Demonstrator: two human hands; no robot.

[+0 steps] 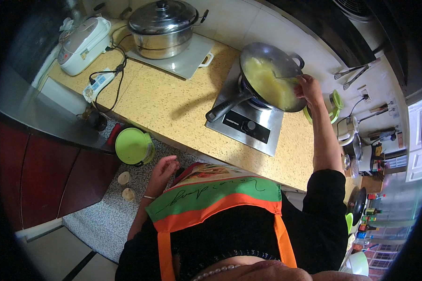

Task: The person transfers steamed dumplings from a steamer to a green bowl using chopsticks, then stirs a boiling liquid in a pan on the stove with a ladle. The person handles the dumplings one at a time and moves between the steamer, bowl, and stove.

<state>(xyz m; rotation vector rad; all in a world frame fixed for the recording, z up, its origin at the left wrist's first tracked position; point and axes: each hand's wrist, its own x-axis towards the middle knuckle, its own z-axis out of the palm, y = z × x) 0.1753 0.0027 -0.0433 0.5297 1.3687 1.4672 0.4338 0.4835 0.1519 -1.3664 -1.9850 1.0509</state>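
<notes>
A dark wok (267, 49) with a black handle stands on the single burner of a steel-topped cooktop (277, 137). It holds a yellow, steaming liquid or soft food (263, 82). My right hand (307, 90) is closed on the green handle of a utensil (288, 79), whose thin metal part reaches into the yellow food; its tip is hidden. My left hand (165, 168) hangs at the counter's near edge beside the apron (214, 203), fingers loosely curled and apart, holding nothing visible.
A lidded steel pot (161, 35) stands on a grey plate (197, 52) at the back. Left of it are a white rice cooker (84, 45) and a power strip (100, 84) with black cords. A green-lidded bin (132, 145) is below the counter (161, 95). Spatulas (355, 77) hang on the wall.
</notes>
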